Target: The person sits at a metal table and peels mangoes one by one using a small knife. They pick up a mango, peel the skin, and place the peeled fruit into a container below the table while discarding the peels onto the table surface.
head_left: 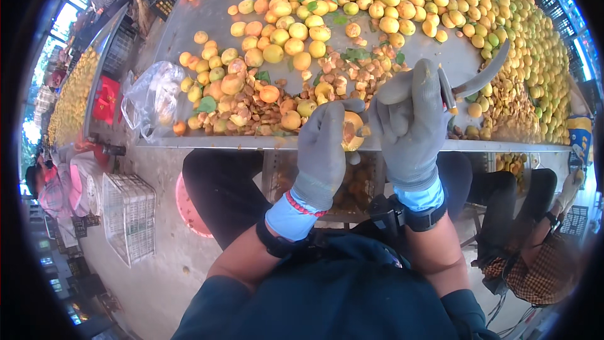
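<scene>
My left hand [324,145], in a grey glove, is closed around an orange-yellow fruit [352,131] that is cut open, held just above the near edge of the metal table [207,25]. My right hand [409,126], also grey-gloved, touches the same fruit with its thumb and grips a curved knife [481,79] whose blade points up and to the right. Right behind my hands lies a heap of brown pits and fruit scraps [343,75].
Many yellow and orange fruits [390,0] with some green leaves cover the table. A clear plastic bag [151,97] hangs at its left corner. A white wire crate [129,214] and a pink basin [189,208] stand on the floor at left. Another person [535,239] sits at right.
</scene>
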{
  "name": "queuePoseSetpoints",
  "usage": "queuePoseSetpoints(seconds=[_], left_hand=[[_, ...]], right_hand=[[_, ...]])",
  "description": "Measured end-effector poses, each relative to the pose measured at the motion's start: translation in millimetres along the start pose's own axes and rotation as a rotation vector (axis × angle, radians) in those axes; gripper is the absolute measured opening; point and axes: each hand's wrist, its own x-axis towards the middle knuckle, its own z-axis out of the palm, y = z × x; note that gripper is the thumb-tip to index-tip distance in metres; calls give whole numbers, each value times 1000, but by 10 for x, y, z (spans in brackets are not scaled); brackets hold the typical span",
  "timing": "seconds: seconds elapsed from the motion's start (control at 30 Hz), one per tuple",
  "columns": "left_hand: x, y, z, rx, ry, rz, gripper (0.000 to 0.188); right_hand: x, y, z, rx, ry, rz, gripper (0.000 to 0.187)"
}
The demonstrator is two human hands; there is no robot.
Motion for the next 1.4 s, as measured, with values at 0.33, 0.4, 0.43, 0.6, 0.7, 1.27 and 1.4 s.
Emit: queuePoseSetpoints(seconds=[0.33, 0.4, 0.43, 0.6, 0.7, 1.27, 1.4], left_hand=[[105, 34, -23, 527, 2, 516, 29], [115, 34, 24, 473, 27, 527, 29], [137, 22, 23, 544, 49, 618, 28], [215, -86, 29, 726, 104, 954, 29], [224, -96, -3, 765, 120, 960, 31], [702, -252, -217, -11, -145, 16, 30], [903, -448, -203, -431, -182, -428, 30]], right_hand=[[23, 44, 85, 451, 19, 158, 17], [126, -37, 89, 884, 47, 475, 24], [177, -65, 92, 1098, 63, 632, 34], [335, -67, 230, 1012, 265, 815, 44], [299, -101, 303, 943, 177, 741, 45], [318, 164, 502, 544, -75, 600, 30], [255, 448, 590, 412, -323, 198, 12]])
